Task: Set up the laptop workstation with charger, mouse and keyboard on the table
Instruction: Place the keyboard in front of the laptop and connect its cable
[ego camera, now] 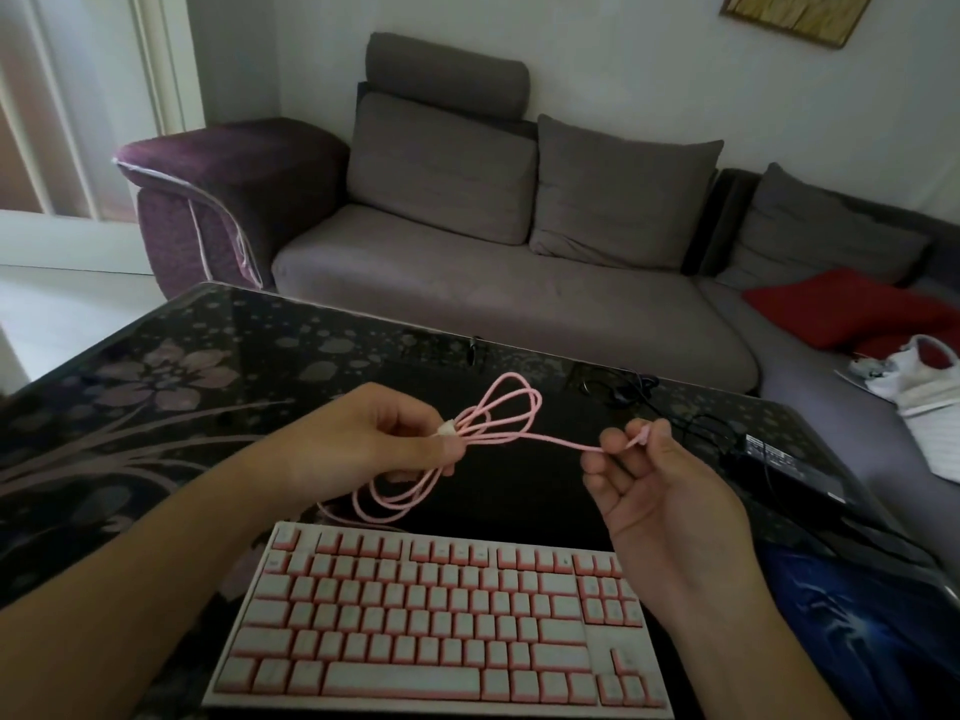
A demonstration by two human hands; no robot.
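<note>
Two bare hands are raised above the dark floral-patterned glass table (156,366). A looped pink braided cable (488,423) is pinched at its white tie between thumb and curled fingers of the left hand (374,439), while its free end is gripped by the right hand (644,480). Just below, the white-and-pink keyboard (436,621) lies flat, with the black charger brick (789,470) to the right.

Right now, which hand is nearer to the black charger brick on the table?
Right. The right hand holds the pink cable end just left of the charger brick; the left hand pinches the cable's coil farther left, beyond the right hand.
</note>
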